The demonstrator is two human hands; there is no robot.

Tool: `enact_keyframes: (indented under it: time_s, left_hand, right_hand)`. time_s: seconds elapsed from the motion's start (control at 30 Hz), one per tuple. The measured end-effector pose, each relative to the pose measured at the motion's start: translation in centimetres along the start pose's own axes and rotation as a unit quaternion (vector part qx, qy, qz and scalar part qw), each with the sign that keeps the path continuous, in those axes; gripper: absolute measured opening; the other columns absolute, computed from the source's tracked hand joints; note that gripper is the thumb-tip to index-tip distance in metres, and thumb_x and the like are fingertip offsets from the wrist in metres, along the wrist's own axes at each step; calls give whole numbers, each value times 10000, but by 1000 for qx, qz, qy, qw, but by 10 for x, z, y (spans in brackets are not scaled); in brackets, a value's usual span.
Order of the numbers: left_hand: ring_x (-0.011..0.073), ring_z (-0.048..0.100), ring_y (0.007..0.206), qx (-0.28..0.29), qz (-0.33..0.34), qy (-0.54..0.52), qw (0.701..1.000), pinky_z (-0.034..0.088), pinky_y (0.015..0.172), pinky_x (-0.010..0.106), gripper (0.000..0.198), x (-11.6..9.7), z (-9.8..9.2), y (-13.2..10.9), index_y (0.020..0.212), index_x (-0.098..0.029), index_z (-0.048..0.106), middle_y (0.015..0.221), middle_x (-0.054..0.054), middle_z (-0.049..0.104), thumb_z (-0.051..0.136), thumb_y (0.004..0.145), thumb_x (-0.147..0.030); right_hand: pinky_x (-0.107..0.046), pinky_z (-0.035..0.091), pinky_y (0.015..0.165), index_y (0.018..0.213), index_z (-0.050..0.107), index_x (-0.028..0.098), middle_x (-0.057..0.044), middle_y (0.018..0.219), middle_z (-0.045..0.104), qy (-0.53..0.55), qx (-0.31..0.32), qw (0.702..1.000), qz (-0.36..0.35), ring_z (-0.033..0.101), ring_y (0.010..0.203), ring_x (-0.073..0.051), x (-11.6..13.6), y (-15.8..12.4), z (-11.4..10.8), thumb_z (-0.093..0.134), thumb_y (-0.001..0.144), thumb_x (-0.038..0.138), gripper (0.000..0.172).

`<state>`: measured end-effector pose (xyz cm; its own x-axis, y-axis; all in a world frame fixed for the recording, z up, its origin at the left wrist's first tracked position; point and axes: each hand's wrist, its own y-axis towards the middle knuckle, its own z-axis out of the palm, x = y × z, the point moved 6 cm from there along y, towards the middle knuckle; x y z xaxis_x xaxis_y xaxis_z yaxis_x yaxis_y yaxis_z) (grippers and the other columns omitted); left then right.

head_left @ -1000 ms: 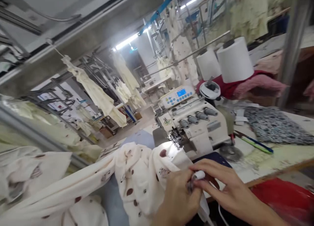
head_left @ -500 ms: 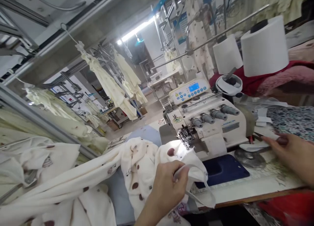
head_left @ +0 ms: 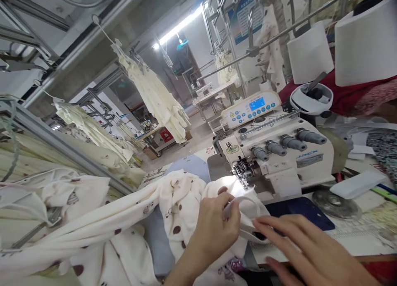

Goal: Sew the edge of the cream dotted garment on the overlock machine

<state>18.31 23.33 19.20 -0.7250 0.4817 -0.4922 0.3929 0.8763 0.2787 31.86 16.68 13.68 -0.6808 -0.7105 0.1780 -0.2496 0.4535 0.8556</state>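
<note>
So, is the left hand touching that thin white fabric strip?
Touching: the head view shows the left hand pinching the strip, its loop sticking out.

- Lighting: fluorescent tube (head_left: 182, 24), lit, overhead.
- Wall (head_left: 199, 42): white, at rear.
- Poster (head_left: 243, 19): blue, pale lettering.
- Rear table (head_left: 217, 91): white top, metal legs.
- Floor (head_left: 201, 136): pale grey, beneath rear table.

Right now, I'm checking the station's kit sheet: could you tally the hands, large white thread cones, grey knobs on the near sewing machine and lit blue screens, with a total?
Left hand and right hand: 2
Large white thread cones: 2
Grey knobs: 4
Lit blue screen: 1
Total: 9
</note>
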Motion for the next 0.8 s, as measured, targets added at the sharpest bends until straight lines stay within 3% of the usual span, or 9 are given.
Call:
enact_keyframes:
  time_s: [0.1,0.17,0.27,0.33,0.4,0.47,0.57,0.67,0.8]
  left_hand:
    - [142,493,493,22,-25,73,997,422,567,271,145,-2,-8,-12,852,-197,555,558,-25,501,421,893,-235]
    - [196,606,714,62,-21,105,992,451,633,290,252,-7,-18,-16,1108,-203,526,807,30,639,468,863,-215]
    - [228,588,1009,153,18,96,983,462,830,328,521,-16,-30,-8,1296,-248,435,1194,61,596,562,797,-173]
    - [196,622,903,227,19,51,972,468,801,298,411,-13,-31,7,1191,-228,558,1065,45,660,573,787,-156]
    - [151,622,704,279,-16,-21,960,463,657,237,195,-3,-25,25,974,-185,674,805,22,688,584,801,-191]
    - [124,575,582,267,-57,-73,959,414,535,203,127,12,-17,44,808,-164,708,644,4,648,626,789,-259]
    - [113,529,545,171,-80,-67,980,375,513,202,127,31,-5,64,740,-158,719,583,-10,612,645,756,-261]
    - [112,501,567,97,-86,-33,991,356,551,216,124,39,9,67,720,-153,719,582,-12,597,617,746,-217]
    - [106,476,558,78,-81,-20,993,335,545,215,122,40,16,66,720,-166,719,574,-26,585,607,734,-211]
  right_hand:
    - [-351,482,772,1059,631,123,-89,968,660,8,-14,998,-61,595,865,-209,17,17,7,328,941,106,326]
    - [-309,482,726,1021,632,133,-67,890,667,74,-37,994,-79,594,814,-178,19,28,6,242,970,95,395]
    - [-268,482,704,1035,634,148,-41,896,678,142,-25,982,-119,595,783,-149,23,40,3,214,1005,134,421]
    - [-255,483,760,1073,631,138,-46,958,678,160,5,978,-137,595,836,-142,20,40,7,227,1010,143,409]
    - [-262,483,778,1101,620,129,-59,1006,670,186,-3,974,-129,580,869,-146,8,36,12,302,1001,138,334]
    - [-280,484,747,1089,615,139,-65,1008,663,216,-45,972,-87,559,857,-153,-13,29,18,408,961,103,246]
    - [-288,485,719,1017,613,176,-49,957,652,234,-55,971,-8,540,844,-153,-41,22,33,458,893,31,246]
    - [-281,494,709,976,601,190,-41,926,649,242,-43,969,30,536,832,-149,-55,20,39,455,881,33,234]
    - [-284,507,723,968,604,196,-52,979,650,246,-10,969,29,539,859,-155,-59,17,39,466,879,47,223]
